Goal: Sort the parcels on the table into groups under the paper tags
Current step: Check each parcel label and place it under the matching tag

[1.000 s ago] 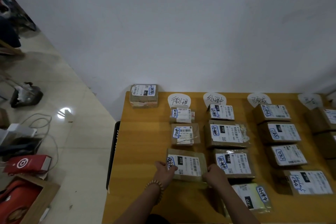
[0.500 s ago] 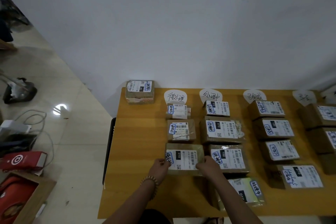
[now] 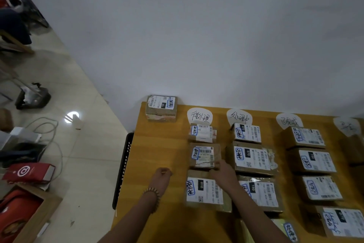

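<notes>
On the yellow table (image 3: 157, 148), white paper tags (image 3: 200, 117) line the far edge, with columns of brown labelled parcels below them. The leftmost column holds three parcels. My right hand (image 3: 222, 171) holds the near right corner of its middle parcel (image 3: 203, 156), my forearm crossing the near parcel (image 3: 204, 189). My left hand (image 3: 162, 174), fingers curled and holding nothing, hovers over bare table left of that column. One parcel (image 3: 161, 107) sits alone at the table's far left corner, beside no tag.
More parcel columns fill the table to the right (image 3: 307, 162). A white wall stands behind the table. A black slotted panel (image 3: 123, 171) lines the table's left edge. On the floor to the left lie a red box (image 3: 29, 172), cables and an open cardboard box (image 3: 39, 215).
Both hands have let go of the near parcel of the left column. My left hand drew away to the left; my right hand moved forward to the middle parcel.
</notes>
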